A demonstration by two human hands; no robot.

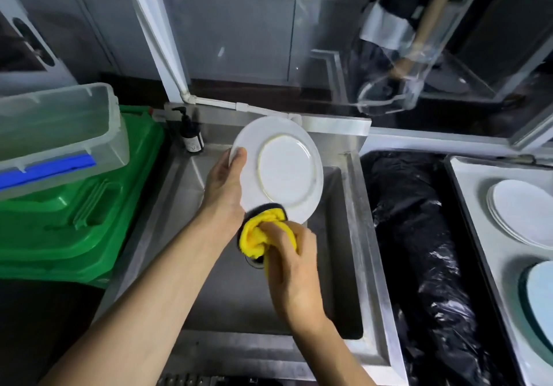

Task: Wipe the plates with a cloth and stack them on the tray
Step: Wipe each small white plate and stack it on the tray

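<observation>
Over the sink (356, 236), near edge: right hand (288, 269), grip bunched round yellow cloth (257, 234), cloth touching lower rim of white plate (281, 170). Just beyond, left hand (223, 186), grip pinching plate's left rim, plate tilted, underside showing. Looks mid-wipe; this plate not yet stacked. Far right, tray (502, 254): stack of white plates (520, 212) at far end, bluish plate (541, 293) at near end. No unwiped plates in view.

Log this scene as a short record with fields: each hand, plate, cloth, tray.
left hand: holds plate by its left rim
right hand: grips yellow cloth
plate: white, tilted, underside showing, over sink
cloth: at plate's lower edge
tray: at right, holds stacked plates
</observation>
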